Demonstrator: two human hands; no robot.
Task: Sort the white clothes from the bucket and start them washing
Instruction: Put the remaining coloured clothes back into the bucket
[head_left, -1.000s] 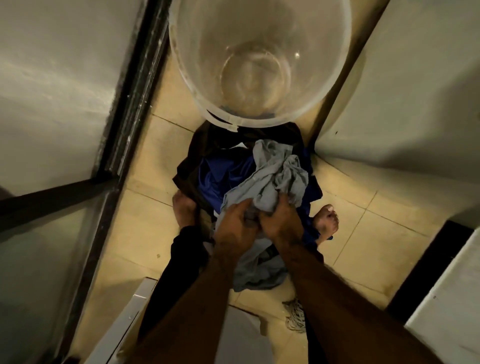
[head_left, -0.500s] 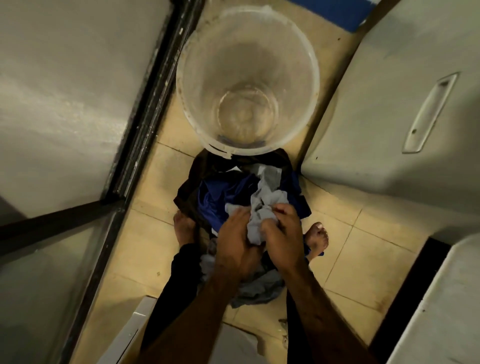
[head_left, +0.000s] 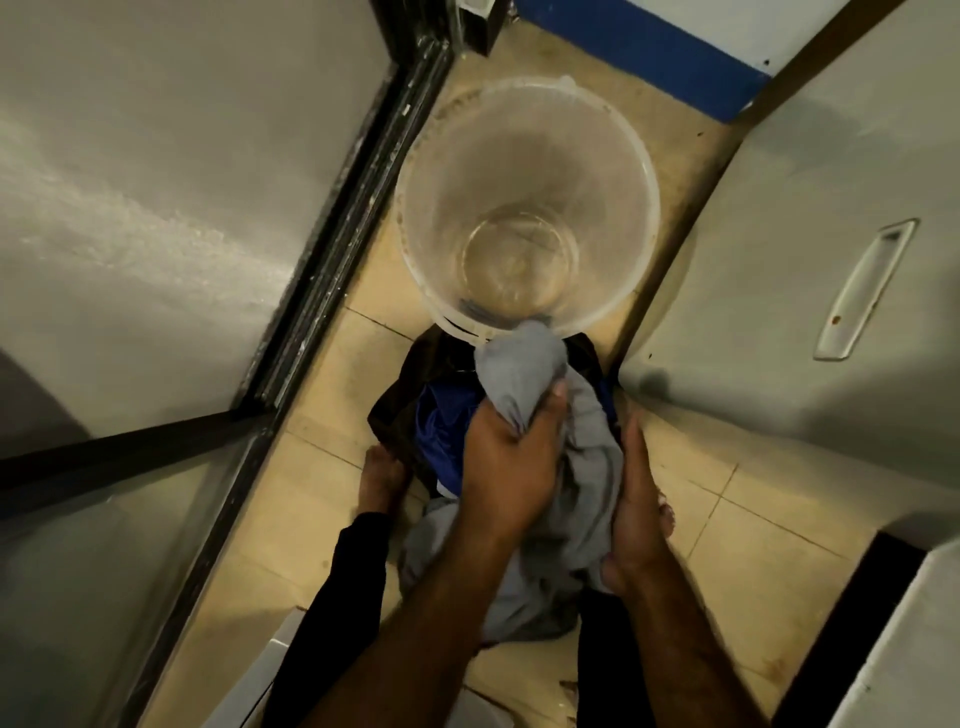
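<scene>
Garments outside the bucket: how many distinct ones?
3 visible: grey cloth gripped by left hand and right hand; blue garment and black garment on floor beneath. More may be hidden underneath.

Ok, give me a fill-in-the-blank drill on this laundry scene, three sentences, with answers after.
1. The clear bucket on the tiled floor holds ____ clothes.
2. Both the left hand and the right hand grip a ____ garment.
3. Under that garment lies a bright ____ cloth in the pile.

Answers: no; grey; blue
</scene>
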